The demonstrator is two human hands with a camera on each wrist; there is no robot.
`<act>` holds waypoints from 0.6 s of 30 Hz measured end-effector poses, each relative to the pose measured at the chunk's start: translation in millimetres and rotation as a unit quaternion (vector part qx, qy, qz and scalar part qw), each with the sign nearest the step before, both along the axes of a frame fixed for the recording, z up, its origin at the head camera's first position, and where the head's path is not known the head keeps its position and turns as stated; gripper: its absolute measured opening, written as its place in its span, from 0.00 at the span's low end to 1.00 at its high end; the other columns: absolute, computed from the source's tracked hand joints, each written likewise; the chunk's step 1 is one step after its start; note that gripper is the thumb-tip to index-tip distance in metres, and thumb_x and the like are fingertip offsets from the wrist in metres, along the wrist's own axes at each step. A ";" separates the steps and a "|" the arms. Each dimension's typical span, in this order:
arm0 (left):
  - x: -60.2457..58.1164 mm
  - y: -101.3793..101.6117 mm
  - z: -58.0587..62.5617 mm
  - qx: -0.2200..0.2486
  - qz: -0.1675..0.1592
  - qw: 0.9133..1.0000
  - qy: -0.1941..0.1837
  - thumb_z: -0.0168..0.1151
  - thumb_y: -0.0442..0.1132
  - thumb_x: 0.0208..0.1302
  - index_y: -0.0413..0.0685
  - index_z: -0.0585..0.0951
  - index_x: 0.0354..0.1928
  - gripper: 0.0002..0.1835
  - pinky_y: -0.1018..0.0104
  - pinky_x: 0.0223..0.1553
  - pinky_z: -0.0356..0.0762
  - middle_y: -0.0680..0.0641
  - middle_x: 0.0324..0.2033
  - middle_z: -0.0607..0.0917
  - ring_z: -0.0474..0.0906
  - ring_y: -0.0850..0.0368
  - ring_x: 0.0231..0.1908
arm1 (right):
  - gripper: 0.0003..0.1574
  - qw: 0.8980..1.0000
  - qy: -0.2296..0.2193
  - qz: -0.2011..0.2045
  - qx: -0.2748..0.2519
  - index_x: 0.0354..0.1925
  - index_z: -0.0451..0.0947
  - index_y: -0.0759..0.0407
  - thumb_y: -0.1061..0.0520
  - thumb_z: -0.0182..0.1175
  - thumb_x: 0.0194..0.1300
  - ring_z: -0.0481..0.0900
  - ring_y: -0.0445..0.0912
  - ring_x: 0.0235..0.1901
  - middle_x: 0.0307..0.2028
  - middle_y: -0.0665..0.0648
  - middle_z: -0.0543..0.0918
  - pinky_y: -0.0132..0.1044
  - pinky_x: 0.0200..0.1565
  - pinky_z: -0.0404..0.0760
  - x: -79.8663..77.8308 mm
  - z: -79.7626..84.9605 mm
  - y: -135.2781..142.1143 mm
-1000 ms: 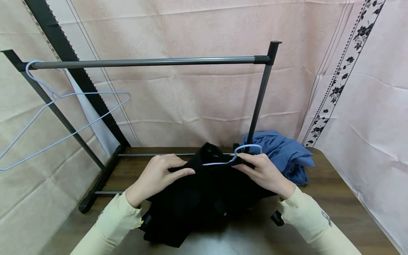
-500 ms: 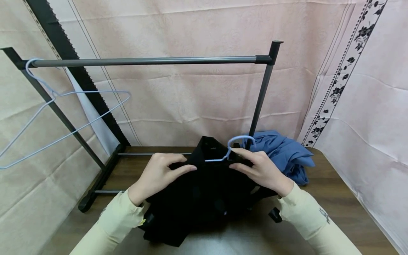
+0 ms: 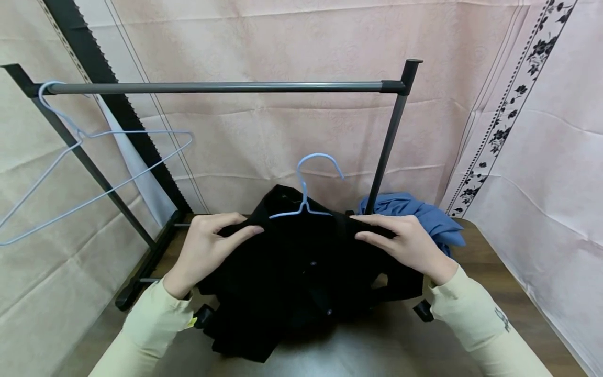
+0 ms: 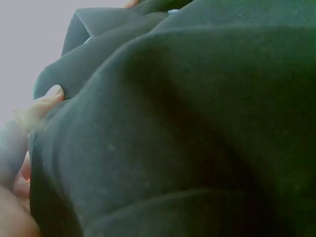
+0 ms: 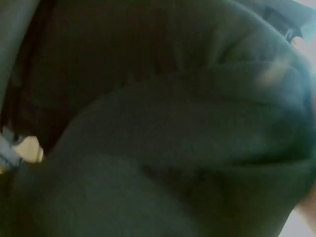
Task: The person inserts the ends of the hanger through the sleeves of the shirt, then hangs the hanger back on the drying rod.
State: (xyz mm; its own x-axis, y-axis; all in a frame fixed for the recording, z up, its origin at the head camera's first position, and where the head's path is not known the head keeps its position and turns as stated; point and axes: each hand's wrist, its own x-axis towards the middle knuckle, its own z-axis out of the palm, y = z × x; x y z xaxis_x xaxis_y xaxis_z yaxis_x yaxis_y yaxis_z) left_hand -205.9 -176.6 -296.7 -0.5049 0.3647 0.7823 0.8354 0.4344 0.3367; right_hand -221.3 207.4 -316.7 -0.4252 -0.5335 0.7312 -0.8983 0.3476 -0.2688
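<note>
A black collared shirt (image 3: 292, 283) with small buttons hangs between my two hands, its lower part on the table. From its neck rises the hook of a light blue hanger (image 3: 303, 188); the rest of that hanger is hidden inside the cloth. My left hand (image 3: 207, 246) pinches the shirt's left shoulder between thumb and fingers. On the opposite shoulder, my right hand (image 3: 410, 241) pinches the cloth the same way. In the left wrist view, the thumb (image 4: 52, 94) lies on the dark fabric. Dark cloth (image 5: 163, 128) fills most of the right wrist view.
A dark metal rack (image 3: 226, 88) stands behind the shirt. Another light blue hanger (image 3: 80, 136) hangs at its bar's left end. A crumpled blue cloth (image 3: 419, 214) lies at the back right of the wooden table (image 3: 509, 314). Pale curtains rise behind.
My hands have moved apart, from the collar out to the shoulders. The hanger's hook has shifted left and up and now stands upright at the neck. The shirt is spread wider.
</note>
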 end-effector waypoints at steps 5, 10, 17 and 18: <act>1.0 -8.8 3.0 0.005 0.011 1.000 0.000 0.76 0.35 0.58 0.52 0.88 0.31 0.04 0.76 0.30 0.74 0.59 0.29 0.88 0.76 0.68 0.23 | 0.24 0.999 0.041 -0.004 -0.012 0.55 0.85 0.58 0.69 0.70 0.59 0.85 0.39 0.47 0.48 0.53 0.88 0.25 0.49 0.78 -1.6 -1.2 9.6; 1.1 -15.7 6.7 -0.014 -0.007 1.000 -0.001 0.74 0.36 0.60 0.53 0.88 0.32 0.03 0.77 0.30 0.74 0.59 0.30 0.88 0.75 0.69 0.23 | 0.19 0.998 0.060 0.003 -0.001 0.58 0.83 0.60 0.54 0.59 0.74 0.84 0.36 0.45 0.50 0.54 0.87 0.23 0.47 0.78 -3.0 -1.4 15.3; 0.2 -24.0 14.4 -0.048 -0.075 0.996 0.010 0.74 0.26 0.55 0.52 0.90 0.39 0.13 0.77 0.39 0.78 0.55 0.35 0.90 0.85 0.65 0.36 | 0.15 0.996 0.042 -0.051 -0.056 0.52 0.86 0.58 0.56 0.56 0.76 0.83 0.35 0.48 0.46 0.52 0.88 0.25 0.51 0.76 -1.1 8.8 20.4; 0.7 -24.1 14.8 -0.054 -0.078 0.995 0.014 0.74 0.25 0.54 0.51 0.90 0.39 0.15 0.77 0.40 0.78 0.56 0.36 0.90 0.86 0.65 0.37 | 0.14 0.995 0.039 -0.062 -0.065 0.51 0.86 0.58 0.57 0.56 0.76 0.83 0.35 0.48 0.46 0.51 0.89 0.25 0.52 0.76 -0.6 10.6 20.3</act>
State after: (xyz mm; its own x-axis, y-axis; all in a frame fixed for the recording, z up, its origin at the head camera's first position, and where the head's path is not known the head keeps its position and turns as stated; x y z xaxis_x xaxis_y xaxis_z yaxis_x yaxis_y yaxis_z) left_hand -205.2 -200.8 -282.0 -0.4150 0.5189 0.7474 0.9035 0.3315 0.2715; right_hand -221.9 227.7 -306.1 -0.4207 -0.3800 0.8238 -0.8708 0.4238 -0.2492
